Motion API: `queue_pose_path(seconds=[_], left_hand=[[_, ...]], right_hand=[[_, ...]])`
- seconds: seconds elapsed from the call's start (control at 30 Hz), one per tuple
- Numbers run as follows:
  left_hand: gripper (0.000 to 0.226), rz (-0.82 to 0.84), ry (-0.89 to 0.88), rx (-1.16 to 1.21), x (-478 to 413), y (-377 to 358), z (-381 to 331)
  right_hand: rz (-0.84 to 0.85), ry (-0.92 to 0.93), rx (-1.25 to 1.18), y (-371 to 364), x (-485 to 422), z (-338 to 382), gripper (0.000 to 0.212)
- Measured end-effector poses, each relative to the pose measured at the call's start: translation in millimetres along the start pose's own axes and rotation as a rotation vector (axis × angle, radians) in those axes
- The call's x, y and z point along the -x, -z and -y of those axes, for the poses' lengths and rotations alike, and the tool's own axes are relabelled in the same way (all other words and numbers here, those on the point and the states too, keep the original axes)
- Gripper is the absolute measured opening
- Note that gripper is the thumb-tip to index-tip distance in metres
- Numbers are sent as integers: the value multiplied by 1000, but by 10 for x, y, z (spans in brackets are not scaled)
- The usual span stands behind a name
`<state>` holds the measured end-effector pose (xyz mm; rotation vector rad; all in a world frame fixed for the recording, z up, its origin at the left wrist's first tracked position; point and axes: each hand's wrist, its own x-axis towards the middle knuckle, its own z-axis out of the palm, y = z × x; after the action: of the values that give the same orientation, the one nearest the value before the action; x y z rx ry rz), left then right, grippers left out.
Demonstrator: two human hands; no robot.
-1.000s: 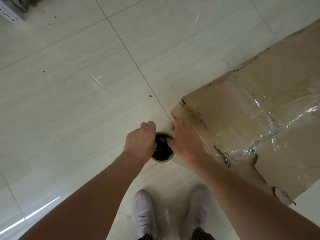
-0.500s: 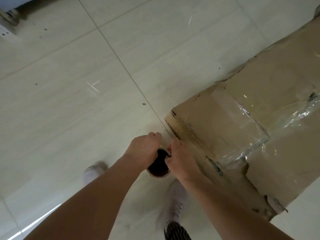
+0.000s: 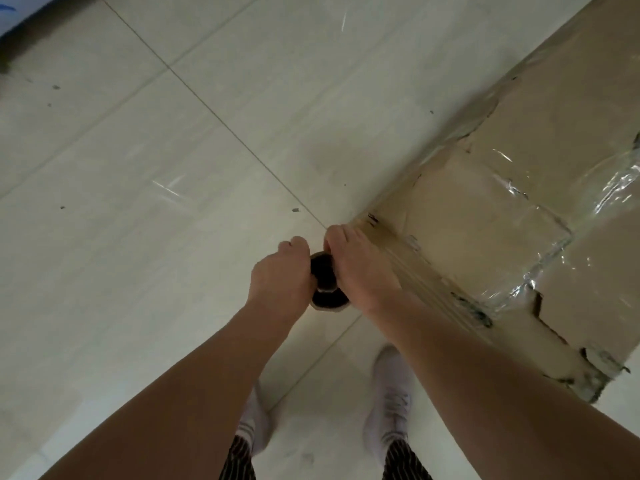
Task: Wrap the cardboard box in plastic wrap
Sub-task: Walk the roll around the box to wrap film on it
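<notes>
A large, worn cardboard box [image 3: 540,188] stands on the floor at the right, its near corner torn. Shiny clear plastic wrap [image 3: 540,258] crosses its top and runs down the near side. Beside the box's left corner I hold a plastic wrap roll [image 3: 323,282] upright, seen end-on with its dark hollow core. My left hand [image 3: 280,282] grips the roll from the left. My right hand [image 3: 356,271] grips it from the right, against the box's side, where stretched film runs from the roll along the cardboard.
Pale glossy floor tiles [image 3: 173,168] with dark grout lines spread to the left and behind. My two feet in white shoes [image 3: 391,393] stand below the roll. A blue and dark object [image 3: 10,15] shows at the top left corner.
Both hands with the roll have shifted along the box's near corner while I stepped; the box has slid right in view and both feet are now planted under my arms.
</notes>
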<state>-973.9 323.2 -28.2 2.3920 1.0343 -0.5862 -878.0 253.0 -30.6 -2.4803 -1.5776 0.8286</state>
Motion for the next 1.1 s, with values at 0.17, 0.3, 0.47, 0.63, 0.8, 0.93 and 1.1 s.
queue_pose_path(seconds=[0.17, 0.3, 0.47, 0.63, 0.8, 0.93, 1.1], left_hand=[[17, 49, -16, -7, -37, -30, -39], [24, 32, -75, -60, -61, 15, -74], [25, 7, -329, -220, -156, 3, -212], [21, 100, -389, -232, -252, 27, -349], [13, 34, -156, -91, -319, 137, -184], [15, -36, 14, 72, -365, 148, -118], [16, -15, 30, 130, -355, 75, -212]], right_hand=[[-19, -357, -270, -16, 121, -142, 21], [64, -497, -388, -18, 254, -195, 23], [81, -606, -433, -76, 325, -240, 22], [66, -594, -393, -66, 321, -299, 17], [-54, -335, -213, 52, -12, -166, 16], [-89, -147, -105, 143, -216, -177, 22], [-41, -395, -347, 78, -67, -384, 18]])
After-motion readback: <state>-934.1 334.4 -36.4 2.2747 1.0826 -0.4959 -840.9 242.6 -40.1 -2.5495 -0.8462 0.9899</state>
